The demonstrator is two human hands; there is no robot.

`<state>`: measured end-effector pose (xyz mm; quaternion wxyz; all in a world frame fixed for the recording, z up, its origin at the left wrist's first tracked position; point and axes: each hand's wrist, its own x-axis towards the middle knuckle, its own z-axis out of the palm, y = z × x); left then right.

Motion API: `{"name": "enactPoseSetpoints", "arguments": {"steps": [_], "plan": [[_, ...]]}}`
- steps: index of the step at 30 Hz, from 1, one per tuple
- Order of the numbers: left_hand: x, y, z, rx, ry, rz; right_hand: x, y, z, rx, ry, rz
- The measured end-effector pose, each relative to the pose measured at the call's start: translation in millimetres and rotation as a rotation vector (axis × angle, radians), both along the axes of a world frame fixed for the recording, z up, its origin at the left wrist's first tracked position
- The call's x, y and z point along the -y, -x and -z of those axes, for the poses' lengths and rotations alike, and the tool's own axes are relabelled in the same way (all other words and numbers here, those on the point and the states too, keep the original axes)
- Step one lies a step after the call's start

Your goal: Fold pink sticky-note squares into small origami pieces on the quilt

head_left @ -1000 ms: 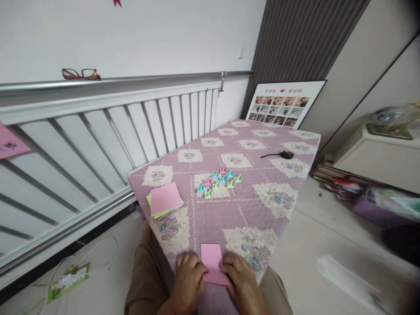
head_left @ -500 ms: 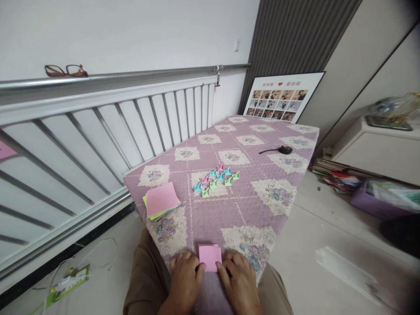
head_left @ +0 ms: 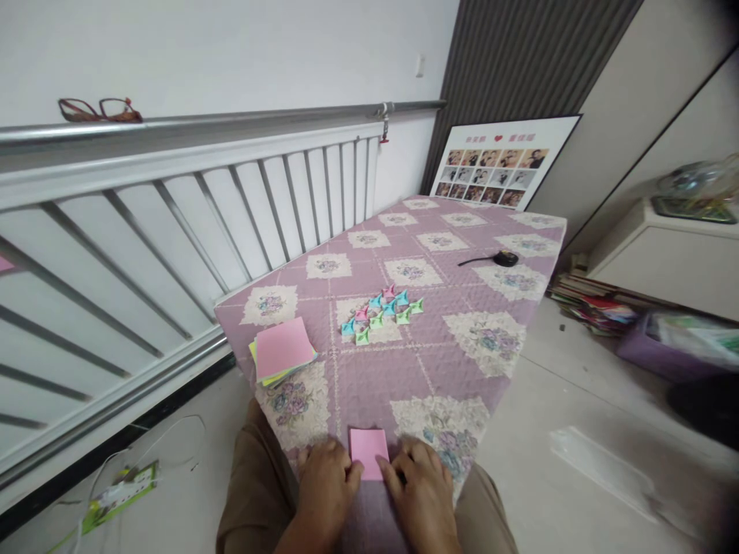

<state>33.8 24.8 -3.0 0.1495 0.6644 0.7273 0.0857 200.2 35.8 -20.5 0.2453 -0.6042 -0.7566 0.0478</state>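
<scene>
A pink sheet of paper (head_left: 368, 452), folded into a small rectangle, lies flat at the near end of the table. My left hand (head_left: 328, 478) grips its lower left corner, thumb on the paper and fingers curled. At the lower right corner, my right hand (head_left: 420, 477) holds it the same way. Beyond them sit several small folded paper pieces (head_left: 376, 319) in pink, blue and green, arranged in rows. To the left is a stack of coloured square paper (head_left: 284, 350), with a pink sheet on top and yellow showing beneath.
A floral cloth covers the table (head_left: 369, 385). Farther back lies a black tape measure (head_left: 506, 258) with its strip pulled out. A white radiator (head_left: 277, 204) runs along the left side, with glasses (head_left: 99, 111) on the pipe above. A photo board (head_left: 503, 160) leans behind.
The upper edges of the pink paper, offset before, now line up, and it looks slightly narrower. Both hands stay at its lower corners. The view has shifted slightly.
</scene>
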Motion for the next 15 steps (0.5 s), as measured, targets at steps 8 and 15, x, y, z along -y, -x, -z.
{"name": "enactPoseSetpoints", "arguments": {"steps": [8, 15], "plan": [[-3.8, 0.5, -4.8, -0.032, 0.054, 0.025, -0.9, 0.5, 0.1, -0.014, 0.027, 0.004], [-4.1, 0.6, -7.8, -0.051, 0.079, 0.043, -1.4, 1.9, -2.7, -0.032, -0.003, 0.023]]}}
